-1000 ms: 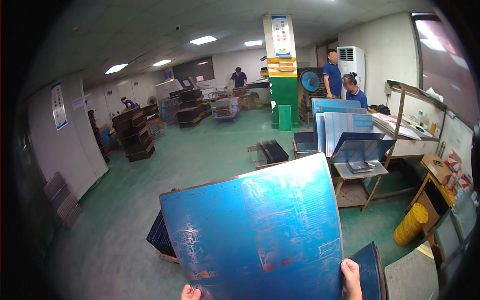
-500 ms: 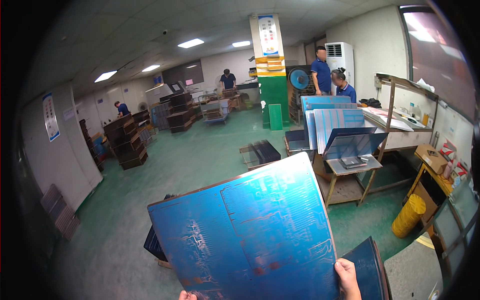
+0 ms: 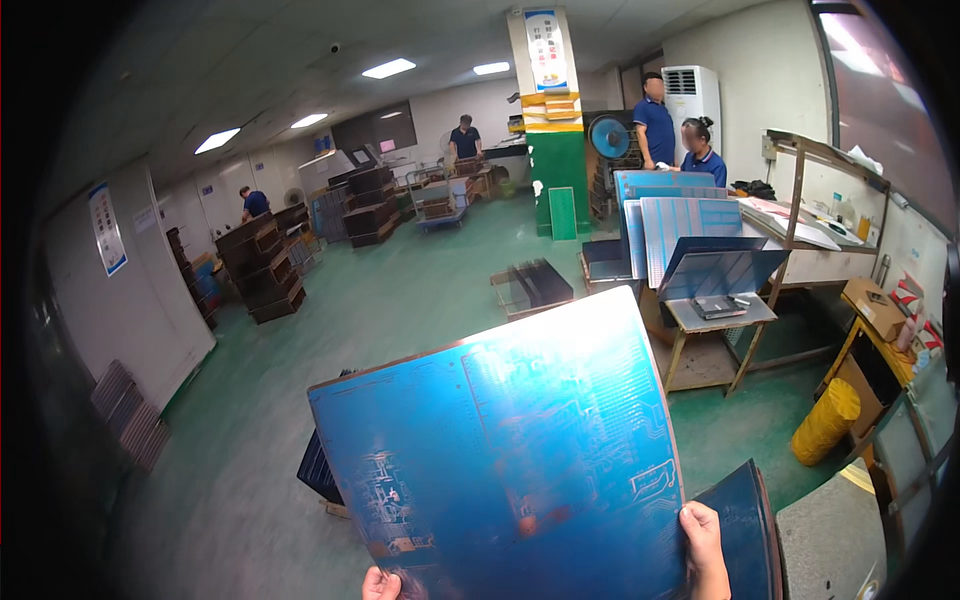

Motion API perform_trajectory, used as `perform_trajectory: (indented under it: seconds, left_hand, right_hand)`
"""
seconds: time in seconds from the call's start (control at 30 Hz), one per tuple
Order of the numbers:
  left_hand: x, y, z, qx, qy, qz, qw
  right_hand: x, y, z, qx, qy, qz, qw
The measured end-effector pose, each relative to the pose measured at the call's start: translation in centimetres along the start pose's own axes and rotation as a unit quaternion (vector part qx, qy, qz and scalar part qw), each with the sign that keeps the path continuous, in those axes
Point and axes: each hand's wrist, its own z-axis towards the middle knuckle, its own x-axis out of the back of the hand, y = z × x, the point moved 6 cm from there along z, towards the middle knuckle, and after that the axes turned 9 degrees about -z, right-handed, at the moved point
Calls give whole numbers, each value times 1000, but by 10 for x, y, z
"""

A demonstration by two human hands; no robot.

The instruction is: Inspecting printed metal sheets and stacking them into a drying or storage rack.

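A large blue circuit board panel [image 3: 500, 450] with copper-coloured traces is held up tilted before me. Bright glare washes out its upper right part. My right hand [image 3: 704, 548] grips the panel's right edge, with the thumb on its face. At the lower left edge my left hand [image 3: 382, 583] pinches the panel; only its fingertips show at the bottom of the picture. Both hands' other fingers are hidden behind it. Just right of the held panel stand more dark blue panels [image 3: 742, 530], leaning together.
Dark panels [image 3: 318, 470] stand in a rack at left, partly hidden. Ahead is another rack of panels [image 3: 535, 285]. A small table [image 3: 715, 318] carries panels at right, near a yellow cylinder [image 3: 825, 422]. Co-workers [image 3: 655, 125] stand farther back beyond a green pillar [image 3: 560, 180].
The view has shifted slightly, so the room sits a little further right and higher. The panel's tilt has changed a little and the glare has spread. Both hands keep their hold.
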Motion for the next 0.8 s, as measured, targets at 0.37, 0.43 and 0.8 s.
perform_trajectory:
  seconds: [0.37, 0.43, 0.8]
  left_hand:
    - [-5, 11, -9, -9, 29, 45, 999]
    - [-16, 14, -11, -21, 39, 65, 997]
    - [13, 7, 39, -148, 6, -5, 989]
  right_hand:
    - [-4, 4, 0, -37, 0, 6, 999]
    - [-4, 7, 1, -46, -6, 14, 999]
    - [-27, 25, 20, -101, -118, 76, 985]
